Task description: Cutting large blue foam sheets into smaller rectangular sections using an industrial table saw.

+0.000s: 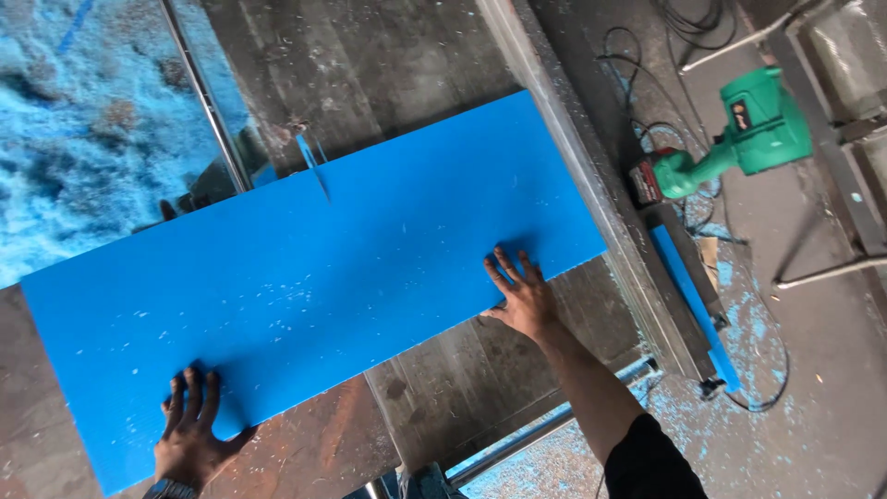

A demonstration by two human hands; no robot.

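— Two hands, both flat on the same blue sheet [305, 277]. From my feed, the left hand [189, 434] sits at the sheet's near left corner, fingers spread, palm half over the edge, clasping nothing.

— Where does the sheet lie?

— On the worn metal bench [370, 55], long axis running from lower left up to upper right. A thin blade [312, 166] stands at its far edge, left of the middle, so the sheet lies ahead of both grips, towards that blade.

— And the right hand [522, 291]?

— Pressed open on the near edge towards the right end, arm stretched long from a dark sleeve [651, 462]. It is about level with the blade's side; the left is farther out.

— Anything further right?

— A green power tool [748, 134] on the dusty floor [813, 388], well apart, beyond the bench rail [601, 203].
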